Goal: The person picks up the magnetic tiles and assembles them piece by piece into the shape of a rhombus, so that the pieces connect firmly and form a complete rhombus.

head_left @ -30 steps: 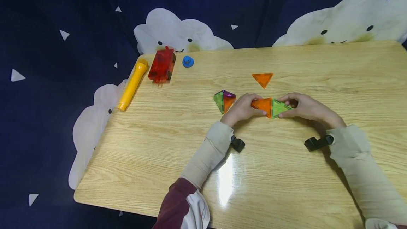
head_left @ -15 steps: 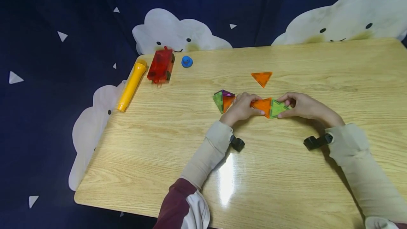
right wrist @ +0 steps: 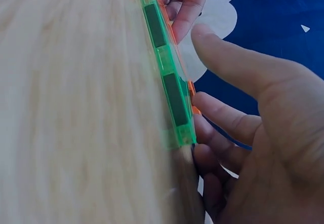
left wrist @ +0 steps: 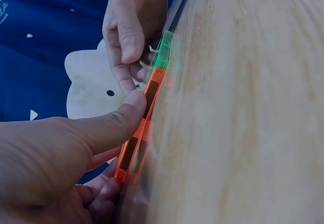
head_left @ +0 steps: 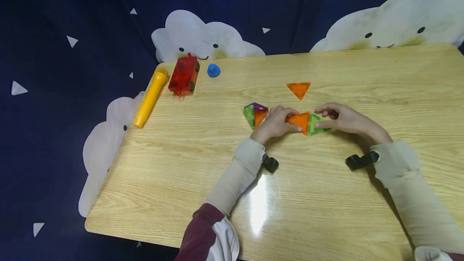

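An orange triangular magnetic tile [head_left: 301, 121] and a green triangular magnetic tile [head_left: 313, 130] lie edge to edge on the table. My left hand [head_left: 276, 122] pinches the orange tile, its thumb [left wrist: 124, 115] along the near edge. Over the green tile [right wrist: 164, 59] is my right hand [head_left: 344, 119], fingers spread; in the right wrist view its thumb [right wrist: 223, 51] is raised off the tile while the other fingers stay close to the far side. A small pyramid [head_left: 249, 115] of green, purple and orange tiles stands just left of my left hand.
A loose orange triangle [head_left: 299, 90] lies beyond both hands. At the back left are a blue rubber duck [head_left: 213, 70], a red toy car base [head_left: 184, 75] and a yellow toy microphone [head_left: 150, 99]. A dark curtain [head_left: 282, 7] hangs behind the wooden table [head_left: 163, 184].
My right hand has loosened from the green tile, its thumb lifting away from the near edge and over the tile. The left hand and both tiles have stayed in place.
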A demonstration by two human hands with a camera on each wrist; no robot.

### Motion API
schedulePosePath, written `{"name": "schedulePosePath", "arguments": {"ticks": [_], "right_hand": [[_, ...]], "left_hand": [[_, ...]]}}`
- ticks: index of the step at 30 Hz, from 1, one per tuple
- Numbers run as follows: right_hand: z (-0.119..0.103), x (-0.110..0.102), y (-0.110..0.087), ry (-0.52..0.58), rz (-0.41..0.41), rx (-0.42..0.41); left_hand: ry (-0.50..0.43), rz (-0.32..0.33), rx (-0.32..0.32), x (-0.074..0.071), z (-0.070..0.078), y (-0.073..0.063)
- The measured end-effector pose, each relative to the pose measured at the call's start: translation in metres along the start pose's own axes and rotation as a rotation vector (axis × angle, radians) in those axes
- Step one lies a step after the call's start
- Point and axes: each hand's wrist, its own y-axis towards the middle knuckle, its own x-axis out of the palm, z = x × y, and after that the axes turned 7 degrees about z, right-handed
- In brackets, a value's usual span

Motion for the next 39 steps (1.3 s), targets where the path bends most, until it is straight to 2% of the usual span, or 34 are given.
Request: {"name": "schedulePosePath", "arguments": {"ticks": [6,13,19,27,32,39], "right_hand": [[0.0,0.0,0.005,0.053,0.021,-0.005],[0.0,-0.002,0.014,0.06,0.047,-0.011],[-0.004,-0.004,0.026,0.024,0.062,-0.02],[-0.005,-0.007,0.043,-0.041,0.091,0.002],[-0.004,-0.006,0.052,-0.104,0.107,-0.057],[-0.012,-0.006,0.061,-0.261,0.057,-0.112]], "left_hand": [[0.011,-0.015,0.006,0.0,-0.001,0.0],[0.101,-0.038,0.016,0.001,0.0,0.002],[0.1,0.003,-0.007,0.006,0.002,0.001],[0.066,0.002,-0.016,0.007,0.002,0.0],[0.057,-0.02,-0.004,0.006,0.0,0.001],[0.05,-0.019,-0.008,0.003,-0.001,0.001]]}}
